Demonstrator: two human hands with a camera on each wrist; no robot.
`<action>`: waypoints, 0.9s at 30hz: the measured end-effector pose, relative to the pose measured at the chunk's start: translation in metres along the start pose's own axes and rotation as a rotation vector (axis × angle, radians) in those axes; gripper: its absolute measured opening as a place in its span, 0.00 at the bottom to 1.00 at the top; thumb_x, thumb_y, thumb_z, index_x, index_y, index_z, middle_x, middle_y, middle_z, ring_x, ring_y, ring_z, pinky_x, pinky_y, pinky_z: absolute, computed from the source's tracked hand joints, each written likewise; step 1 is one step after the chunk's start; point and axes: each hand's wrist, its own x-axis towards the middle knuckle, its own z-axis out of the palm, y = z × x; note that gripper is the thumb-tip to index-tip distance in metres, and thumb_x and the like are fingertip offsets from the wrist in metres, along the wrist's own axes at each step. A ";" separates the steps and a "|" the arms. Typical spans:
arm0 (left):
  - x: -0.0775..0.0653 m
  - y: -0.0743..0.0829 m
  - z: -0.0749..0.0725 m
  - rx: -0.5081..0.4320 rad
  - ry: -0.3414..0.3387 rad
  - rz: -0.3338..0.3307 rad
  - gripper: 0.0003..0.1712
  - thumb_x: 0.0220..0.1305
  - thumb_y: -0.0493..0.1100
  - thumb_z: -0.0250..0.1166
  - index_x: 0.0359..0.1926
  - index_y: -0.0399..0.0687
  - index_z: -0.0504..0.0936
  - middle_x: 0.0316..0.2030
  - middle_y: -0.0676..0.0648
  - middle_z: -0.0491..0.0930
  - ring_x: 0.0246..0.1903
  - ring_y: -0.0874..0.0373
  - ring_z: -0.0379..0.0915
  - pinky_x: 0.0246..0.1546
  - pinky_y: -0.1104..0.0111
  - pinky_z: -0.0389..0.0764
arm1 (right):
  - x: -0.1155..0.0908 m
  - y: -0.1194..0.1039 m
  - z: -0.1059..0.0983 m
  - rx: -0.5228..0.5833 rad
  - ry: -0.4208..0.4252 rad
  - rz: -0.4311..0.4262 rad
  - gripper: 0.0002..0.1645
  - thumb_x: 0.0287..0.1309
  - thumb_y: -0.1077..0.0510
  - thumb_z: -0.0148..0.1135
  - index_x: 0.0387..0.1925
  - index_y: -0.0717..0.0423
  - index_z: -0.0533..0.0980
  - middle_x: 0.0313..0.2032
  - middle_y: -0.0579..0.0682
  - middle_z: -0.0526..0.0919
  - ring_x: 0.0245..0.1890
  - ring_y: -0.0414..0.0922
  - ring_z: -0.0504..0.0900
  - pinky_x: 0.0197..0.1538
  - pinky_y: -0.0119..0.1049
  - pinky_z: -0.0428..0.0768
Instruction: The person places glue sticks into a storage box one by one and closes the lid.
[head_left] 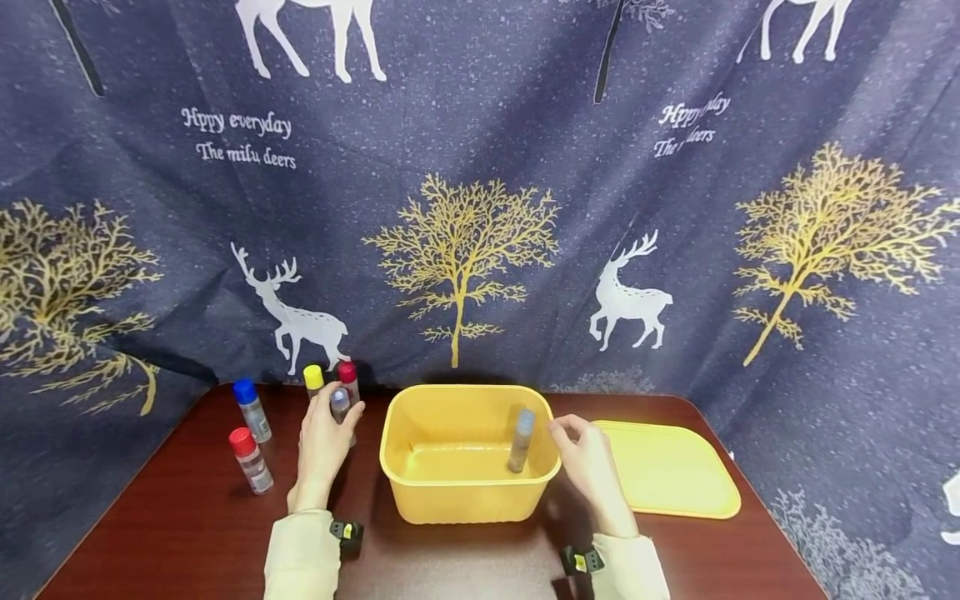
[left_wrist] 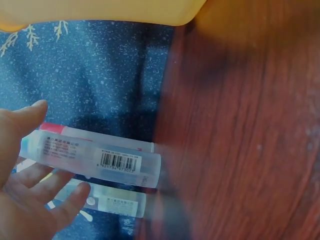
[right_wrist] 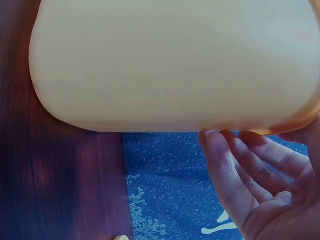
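Note:
On the left side of the table, my left hand (head_left: 321, 442) surrounds a slim clear bottle (left_wrist: 105, 159) with a bluish-grey cap. The thumb stands off from the bottle in the left wrist view, and the index finger is hidden. Close behind are a yellow-capped bottle (head_left: 313, 379) and a dark-red-capped bottle (head_left: 348, 375). Right of these sits a yellow bin (head_left: 461, 504), with one grey-blue-capped bottle (head_left: 521, 442) leaning inside it. My right hand (head_left: 588, 458) pinches the bin's right rim with thumb and fingertips.
Two more clear bottles stand at the far left, one blue-capped (head_left: 253, 412) and one red-capped (head_left: 251, 462). A flat yellow lid (head_left: 675, 471) lies right of the bin on the brown table (head_left: 172, 533). A dark patterned cloth (head_left: 480, 125) hangs behind.

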 end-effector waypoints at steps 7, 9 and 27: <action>0.001 -0.004 -0.002 0.009 -0.005 -0.026 0.25 0.64 0.44 0.68 0.60 0.46 0.74 0.46 0.35 0.80 0.47 0.37 0.76 0.46 0.43 0.71 | 0.001 0.001 0.001 0.002 -0.009 0.004 0.09 0.65 0.56 0.61 0.35 0.55 0.84 0.35 0.49 0.86 0.39 0.46 0.83 0.45 0.45 0.78; 0.001 -0.004 -0.002 0.012 0.004 -0.025 0.24 0.64 0.43 0.68 0.59 0.45 0.75 0.42 0.35 0.81 0.43 0.38 0.76 0.44 0.44 0.71 | 0.001 0.001 0.001 -0.001 -0.009 0.004 0.09 0.65 0.56 0.61 0.35 0.55 0.84 0.36 0.50 0.86 0.39 0.47 0.83 0.46 0.45 0.78; 0.002 -0.002 -0.003 0.030 0.010 -0.024 0.23 0.64 0.43 0.68 0.58 0.46 0.75 0.42 0.34 0.82 0.42 0.39 0.78 0.43 0.45 0.72 | 0.002 0.001 0.001 0.007 -0.014 0.008 0.09 0.65 0.56 0.61 0.36 0.56 0.84 0.37 0.50 0.86 0.41 0.47 0.83 0.47 0.46 0.78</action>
